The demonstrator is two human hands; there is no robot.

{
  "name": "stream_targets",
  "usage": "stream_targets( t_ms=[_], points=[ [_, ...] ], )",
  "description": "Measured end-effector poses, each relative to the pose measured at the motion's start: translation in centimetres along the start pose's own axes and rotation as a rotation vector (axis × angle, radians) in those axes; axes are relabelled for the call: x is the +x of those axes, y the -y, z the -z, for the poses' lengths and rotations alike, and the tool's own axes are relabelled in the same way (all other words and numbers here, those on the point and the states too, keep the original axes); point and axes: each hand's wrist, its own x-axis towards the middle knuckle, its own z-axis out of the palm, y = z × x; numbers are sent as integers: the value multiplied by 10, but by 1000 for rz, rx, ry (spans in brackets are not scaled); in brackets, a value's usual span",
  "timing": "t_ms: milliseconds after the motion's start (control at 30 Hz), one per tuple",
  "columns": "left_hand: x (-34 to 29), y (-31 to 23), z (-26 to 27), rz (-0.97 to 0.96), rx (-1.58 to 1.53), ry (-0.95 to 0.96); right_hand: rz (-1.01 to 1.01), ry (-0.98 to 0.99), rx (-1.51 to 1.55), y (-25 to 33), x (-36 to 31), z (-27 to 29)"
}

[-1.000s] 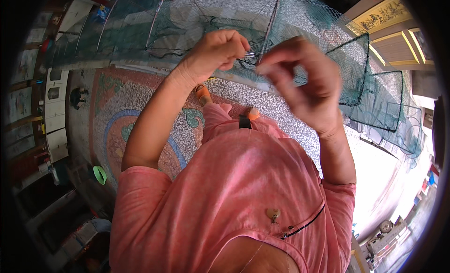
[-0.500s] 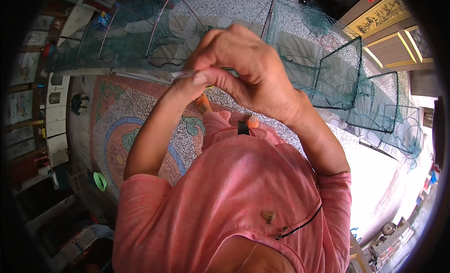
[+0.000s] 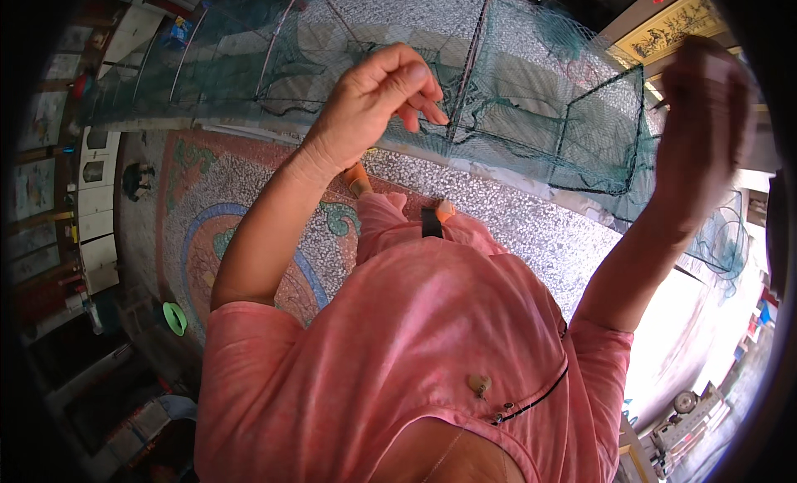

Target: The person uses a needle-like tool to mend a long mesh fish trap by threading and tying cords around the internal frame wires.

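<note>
A long green mesh net trap [image 3: 540,109] with dark rectangular frames stretches across in front of me. My left hand [image 3: 382,97] is before its middle, closed with the thumb bent over curled fingers. The fingertips overlap a dark upright frame bar [image 3: 469,72] in the picture; whether they touch it, or what they pinch, is too small to make out. My right hand [image 3: 706,126] is raised far to the right, in front of the net's right end. It is dark and smeared by motion, so its fingers are unclear.
Under the net is a speckled terrazzo floor [image 3: 506,209], with a patterned medallion [image 3: 207,259] at left. White cabinets [image 3: 98,201] and a green basin [image 3: 175,319] stand left. Yellow-trimmed panels [image 3: 664,31] are at far right, and a cart with wheels [image 3: 685,425] at lower right.
My hands were together in front of the net, with a pale strip at the fingers. Now the right hand has swung far right and up; the left stays near the middle. The strip no longer shows.
</note>
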Motion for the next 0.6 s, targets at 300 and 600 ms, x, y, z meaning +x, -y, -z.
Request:
stream_targets(
  t_ms=[300,600],
  points=[
    [8,-3,5,13,148,2,-180,476,-718,-59,-70,-42],
    [6,3,15,70,205,-69,-340,342,-362,-76,-81,-68]
  ],
)
